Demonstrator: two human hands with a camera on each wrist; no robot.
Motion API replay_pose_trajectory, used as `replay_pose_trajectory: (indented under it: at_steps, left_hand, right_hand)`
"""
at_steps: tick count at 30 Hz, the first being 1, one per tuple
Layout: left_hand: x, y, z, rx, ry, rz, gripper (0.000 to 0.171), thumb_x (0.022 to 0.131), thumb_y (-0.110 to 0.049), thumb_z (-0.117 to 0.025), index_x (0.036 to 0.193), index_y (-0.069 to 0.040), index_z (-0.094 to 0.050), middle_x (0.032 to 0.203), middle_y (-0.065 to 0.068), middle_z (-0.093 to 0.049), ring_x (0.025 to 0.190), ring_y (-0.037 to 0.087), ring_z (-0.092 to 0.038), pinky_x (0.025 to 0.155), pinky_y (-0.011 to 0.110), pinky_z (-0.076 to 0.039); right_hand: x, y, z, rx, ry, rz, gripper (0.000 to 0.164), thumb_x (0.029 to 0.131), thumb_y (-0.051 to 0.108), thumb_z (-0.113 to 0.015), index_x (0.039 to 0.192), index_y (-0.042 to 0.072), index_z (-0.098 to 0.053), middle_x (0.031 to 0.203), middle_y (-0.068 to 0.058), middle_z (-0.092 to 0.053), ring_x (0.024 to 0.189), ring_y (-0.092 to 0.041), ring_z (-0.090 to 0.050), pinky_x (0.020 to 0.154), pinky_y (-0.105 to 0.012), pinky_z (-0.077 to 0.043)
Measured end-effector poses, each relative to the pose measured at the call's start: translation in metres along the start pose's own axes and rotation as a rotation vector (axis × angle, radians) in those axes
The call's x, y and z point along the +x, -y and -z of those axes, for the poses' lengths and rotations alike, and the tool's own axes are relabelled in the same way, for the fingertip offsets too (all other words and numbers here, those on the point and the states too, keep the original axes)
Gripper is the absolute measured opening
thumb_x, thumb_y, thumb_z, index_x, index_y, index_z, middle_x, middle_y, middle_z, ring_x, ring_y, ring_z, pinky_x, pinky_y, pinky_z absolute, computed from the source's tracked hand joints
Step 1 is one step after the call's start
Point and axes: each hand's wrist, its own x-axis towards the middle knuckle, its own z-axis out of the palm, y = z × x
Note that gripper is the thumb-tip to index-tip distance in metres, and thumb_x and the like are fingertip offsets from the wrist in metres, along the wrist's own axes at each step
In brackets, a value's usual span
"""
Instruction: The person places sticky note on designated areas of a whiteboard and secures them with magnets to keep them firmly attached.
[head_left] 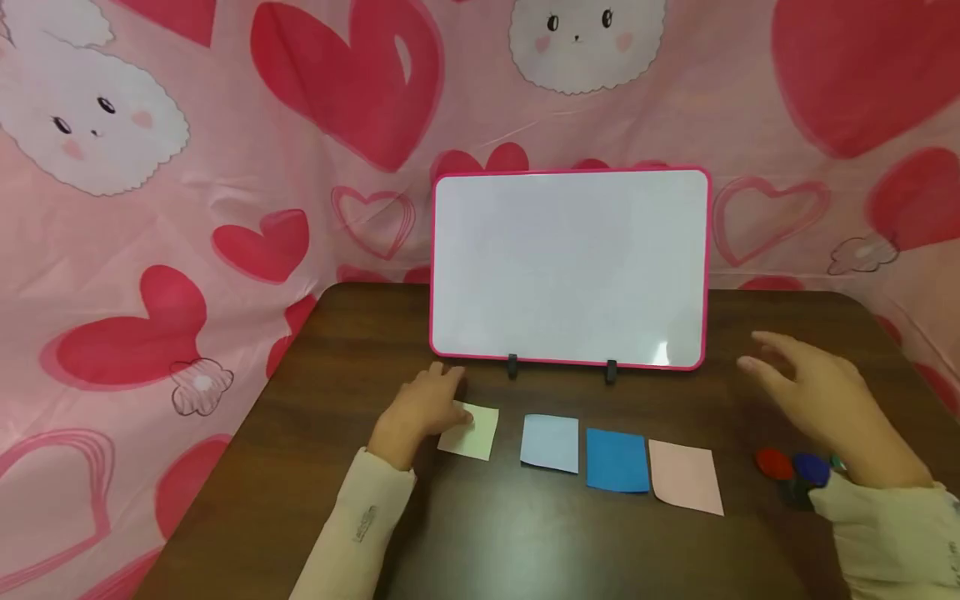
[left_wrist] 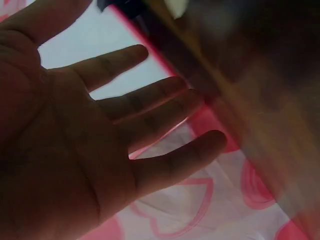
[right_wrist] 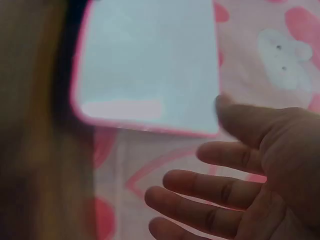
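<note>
My left hand (head_left: 423, 408) is at the pale green sticky note (head_left: 477, 437), its thumb overlapping the note's upper left part. In the left wrist view that hand (left_wrist: 75, 130) has its fingers spread and fairly straight, the palm bare. A light blue note (head_left: 551, 444), a darker blue note (head_left: 617, 462) and a pink note (head_left: 686, 477) lie in a row to the right. Above the table's right side hovers my right hand (head_left: 817, 396), holding nothing. Its fingers (right_wrist: 210, 187) are extended with the thumb apart, as the right wrist view shows.
A whiteboard (head_left: 570, 267) with a pink frame stands behind the notes on two small black feet (head_left: 611, 372). Red (head_left: 773, 463) and blue (head_left: 812, 468) round-topped items sit by the right forearm, a green one partly hidden. Heart-patterned cloth (head_left: 255, 150) surrounds the brown table (head_left: 480, 542).
</note>
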Motion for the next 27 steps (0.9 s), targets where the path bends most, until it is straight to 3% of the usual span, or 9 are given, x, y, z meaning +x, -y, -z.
replay_pose_trajectory:
  at_steps: [4, 9, 10, 13, 16, 19, 23, 27]
  left_hand:
    - [0.0, 0.003, -0.01, 0.048, 0.012, 0.024, 0.068, 0.084, -0.029, -0.083, 0.14, -0.003, -0.055, 0.128, 0.021, -0.051, 0.115, 0.037, -0.054, 0.092, 0.056, -0.048]
    - [0.003, 0.003, -0.016, 0.063, -0.006, 0.007, 0.058, 0.081, -0.024, -0.086, 0.127, 0.001, -0.06, 0.111, 0.017, -0.055, 0.101, 0.033, -0.056, 0.085, 0.05, -0.051]
    - [0.004, 0.003, -0.016, 0.063, -0.006, 0.002, 0.057, 0.081, -0.023, -0.086, 0.125, 0.002, -0.061, 0.109, 0.016, -0.055, 0.1, 0.032, -0.057, 0.085, 0.049, -0.051]
    - [0.005, 0.001, -0.017, 0.054, 0.005, -0.01, 0.054, 0.081, -0.021, -0.086, 0.122, 0.004, -0.06, 0.105, 0.016, -0.057, 0.095, 0.031, -0.058, 0.084, 0.048, -0.052]
    - [0.007, 0.002, -0.018, 0.045, 0.004, -0.033, 0.052, 0.08, -0.018, -0.085, 0.119, 0.005, -0.059, 0.102, 0.016, -0.058, 0.09, 0.03, -0.059, 0.085, 0.047, -0.052]
    - [0.006, 0.003, -0.018, 0.041, 0.008, -0.058, 0.046, 0.081, -0.015, -0.084, 0.113, 0.003, -0.058, 0.097, 0.013, -0.059, 0.086, 0.027, -0.058, 0.085, 0.046, -0.052]
    - [0.005, 0.005, -0.019, 0.053, 0.028, -0.07, 0.038, 0.082, -0.014, -0.082, 0.107, -0.001, -0.057, 0.09, 0.008, -0.06, 0.082, 0.024, -0.057, 0.082, 0.044, -0.052]
    - [0.005, 0.005, -0.018, 0.072, 0.011, -0.092, 0.025, 0.086, -0.009, -0.075, 0.103, -0.002, -0.058, 0.087, 0.007, -0.06, 0.078, 0.023, -0.056, 0.078, 0.044, -0.052]
  right_hand:
    - [-0.018, -0.025, -0.004, -0.066, 0.009, -0.008, 0.047, 0.102, 0.031, -0.06, 0.129, -0.007, -0.057, 0.12, -0.041, -0.058, 0.102, -0.062, -0.055, 0.08, -0.074, -0.039]
    - [-0.045, -0.045, -0.019, -0.015, 0.088, -0.098, 0.049, 0.105, 0.035, -0.055, 0.131, -0.007, -0.056, 0.122, -0.043, -0.055, 0.108, -0.068, -0.048, 0.076, -0.076, -0.041]
    - [-0.05, -0.047, -0.023, 0.001, 0.109, -0.119, 0.05, 0.106, 0.036, -0.053, 0.132, -0.007, -0.055, 0.116, -0.041, -0.059, 0.105, -0.067, -0.051, 0.075, -0.074, -0.043]
    - [-0.062, -0.05, -0.034, 0.037, 0.134, -0.153, 0.052, 0.107, 0.037, -0.05, 0.133, -0.007, -0.055, 0.096, -0.025, -0.071, 0.095, -0.057, -0.061, 0.072, -0.069, -0.047]
    - [-0.069, -0.051, -0.043, 0.066, 0.102, -0.186, 0.05, 0.106, 0.039, -0.051, 0.13, -0.005, -0.059, 0.083, -0.005, -0.071, 0.077, -0.031, -0.067, 0.067, -0.056, -0.051]
    - [-0.074, -0.05, -0.052, 0.09, 0.081, -0.203, 0.05, 0.105, 0.04, -0.053, 0.128, -0.003, -0.061, 0.088, -0.011, -0.071, 0.066, -0.015, -0.063, 0.061, -0.044, -0.051]
    - [-0.079, -0.048, -0.06, 0.065, 0.069, -0.203, 0.052, 0.104, 0.041, -0.054, 0.128, -0.004, -0.061, 0.082, -0.008, -0.069, 0.066, -0.018, -0.062, 0.065, -0.049, -0.052]
    - [-0.083, -0.045, -0.065, -0.004, 0.036, -0.187, 0.06, 0.101, 0.044, -0.059, 0.13, -0.008, -0.058, 0.071, -0.001, -0.057, 0.062, -0.019, -0.052, 0.057, -0.043, -0.049]
